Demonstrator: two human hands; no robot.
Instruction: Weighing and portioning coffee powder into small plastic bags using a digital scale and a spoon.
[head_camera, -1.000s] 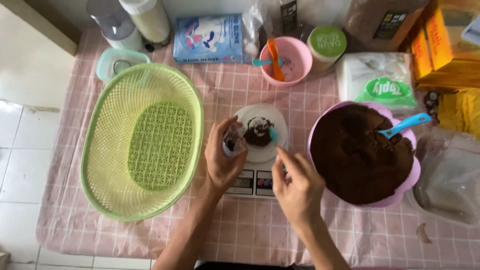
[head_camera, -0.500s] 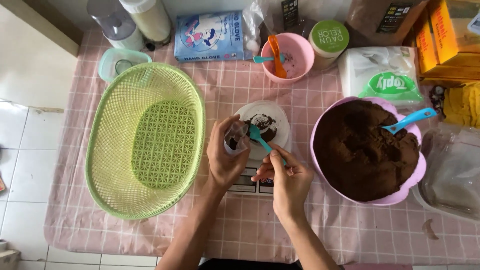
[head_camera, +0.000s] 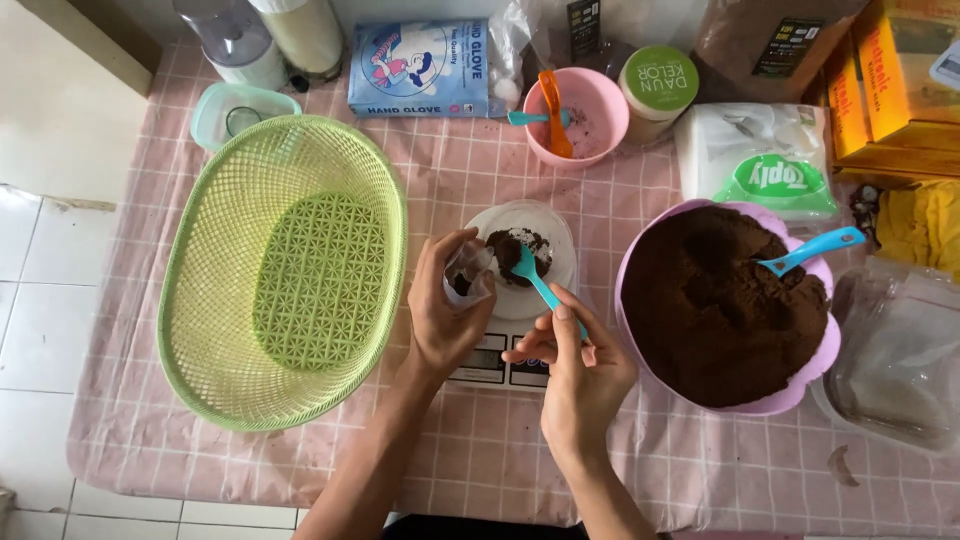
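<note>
Two hands over a small kitchen scale (head_camera: 500, 360) at the worktop's (head_camera: 480, 450) front edge. Left hand (head_camera: 445, 310): fingers wrapped around a small clear bag (head_camera: 466, 278), mouth held open and tipped toward the dish, probably so powder can go straight in. Right hand (head_camera: 580, 375): fingers pinched on the handle of a small blue spoon (head_camera: 540, 285), bowl end resting in the dark powder (head_camera: 518, 250). That powder sits in a shallow clear dish (head_camera: 525, 255) on the scale, which suggests each portion is weighed first.

Bulk supply: purple bowl (head_camera: 730, 305) heaped with the same brown powder, just right of the scale, a second blue spoon (head_camera: 810, 250) stuck in it. Short reach for the right hand.

Green plastic basket (head_camera: 285, 265) on the left, empty, near the left hand. Pink bowl (head_camera: 578, 115) with orange and blue utensils sits behind the scale. Boxes, a jar and packets line the back edge, out of the working area.
</note>
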